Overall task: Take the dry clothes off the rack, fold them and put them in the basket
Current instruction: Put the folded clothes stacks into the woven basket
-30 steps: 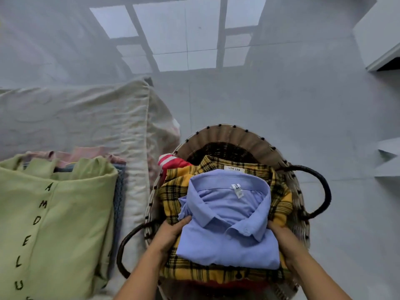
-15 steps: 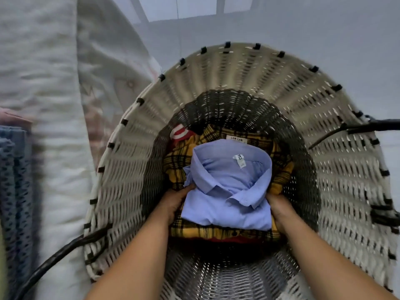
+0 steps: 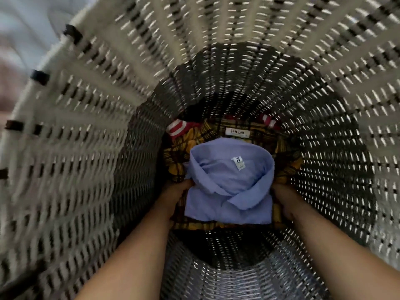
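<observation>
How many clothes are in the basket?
3. The blue shirt lies on top, the yellow plaid shirt is under it, and a red-and-white striped piece peeks out at the far side. More may be hidden underneath.

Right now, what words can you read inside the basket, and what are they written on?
"LAN LAN": on the white neck label of the yellow plaid shirt.
Too blurred to read: the tiny line under it.
Too small and folded to read: the white tag in the collar of the blue shirt.
</observation>
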The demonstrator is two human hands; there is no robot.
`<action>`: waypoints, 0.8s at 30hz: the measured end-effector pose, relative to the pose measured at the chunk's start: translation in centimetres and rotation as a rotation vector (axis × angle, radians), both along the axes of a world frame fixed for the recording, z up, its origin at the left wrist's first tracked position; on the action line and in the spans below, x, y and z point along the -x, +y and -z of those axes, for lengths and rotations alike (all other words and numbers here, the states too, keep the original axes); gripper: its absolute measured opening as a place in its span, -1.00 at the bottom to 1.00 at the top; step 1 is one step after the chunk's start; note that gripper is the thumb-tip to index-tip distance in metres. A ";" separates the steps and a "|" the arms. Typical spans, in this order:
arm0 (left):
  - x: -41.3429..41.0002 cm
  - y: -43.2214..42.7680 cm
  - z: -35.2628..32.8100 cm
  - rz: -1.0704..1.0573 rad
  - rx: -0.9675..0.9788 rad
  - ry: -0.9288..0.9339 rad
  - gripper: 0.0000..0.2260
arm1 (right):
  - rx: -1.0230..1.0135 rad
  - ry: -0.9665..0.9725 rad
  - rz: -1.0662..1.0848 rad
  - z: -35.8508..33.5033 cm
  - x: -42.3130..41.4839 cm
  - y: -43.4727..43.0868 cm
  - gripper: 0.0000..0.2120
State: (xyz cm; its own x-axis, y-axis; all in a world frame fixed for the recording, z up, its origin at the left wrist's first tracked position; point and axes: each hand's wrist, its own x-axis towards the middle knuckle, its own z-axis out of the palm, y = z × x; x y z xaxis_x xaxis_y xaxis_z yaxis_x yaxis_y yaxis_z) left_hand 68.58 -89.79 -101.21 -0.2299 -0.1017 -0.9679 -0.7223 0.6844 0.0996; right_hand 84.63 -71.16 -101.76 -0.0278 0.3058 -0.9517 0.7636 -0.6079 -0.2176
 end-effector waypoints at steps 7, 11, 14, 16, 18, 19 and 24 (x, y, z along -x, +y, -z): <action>-2.9 0.6 -4.5 0.257 -0.067 0.682 -0.25 | -0.264 -0.099 0.016 -3.1 0.2 -3.4 -0.94; -4.0 3.0 -6.9 0.763 -0.060 1.055 -0.23 | -0.792 0.121 -0.026 -6.8 1.0 -4.6 -0.38; -4.6 3.7 -4.2 1.210 -0.094 1.004 -0.14 | -0.867 0.175 -0.587 -5.2 1.9 -3.8 -0.26; -4.5 3.9 -1.7 1.354 -0.098 0.930 -0.10 | -0.799 0.123 -0.756 -3.2 2.7 -3.1 -0.07; -4.3 4.1 0.3 1.388 -0.087 0.881 -0.06 | -0.741 0.132 -0.814 -0.8 3.0 -2.6 0.02; -4.2 4.1 1.4 1.363 -0.084 0.848 -0.06 | -0.719 0.142 -0.821 0.2 3.0 -2.4 0.02; -4.1 4.4 2.7 1.311 -0.075 0.707 -0.04 | -0.591 0.172 -0.811 2.8 2.5 -1.7 -0.01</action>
State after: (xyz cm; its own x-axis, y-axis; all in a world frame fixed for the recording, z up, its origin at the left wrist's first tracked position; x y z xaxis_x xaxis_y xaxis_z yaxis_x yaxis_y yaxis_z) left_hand 72.71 -85.41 -103.90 -0.5281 0.5871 -0.6135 0.5984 0.7699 0.2216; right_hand 82.09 -72.91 -104.59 -0.5580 0.5536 -0.6182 0.8278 0.3194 -0.4611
